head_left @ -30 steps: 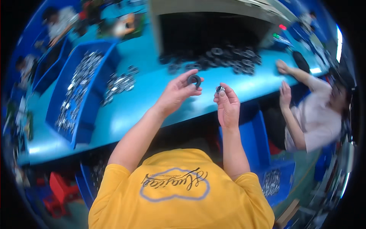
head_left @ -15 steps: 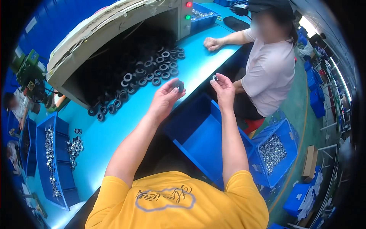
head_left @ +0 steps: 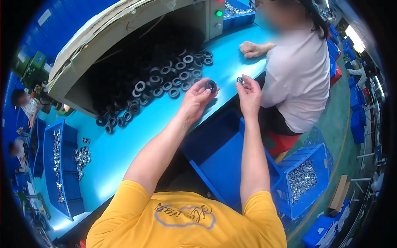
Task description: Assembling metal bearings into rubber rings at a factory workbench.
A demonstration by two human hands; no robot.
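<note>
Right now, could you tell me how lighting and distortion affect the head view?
Head view: strong fisheye, the blue table edge bows and the corners go black; bright window glare at upper right; the left hand with its black ring and the right hand are sharp; the small metal part is too tiny to resolve.

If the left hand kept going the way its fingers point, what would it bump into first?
Probably the co-worker's hand resting on the blue table. The left hand, holding a black ring, points up and to the right, past the loose black rings. Depth is hard to judge.
</note>
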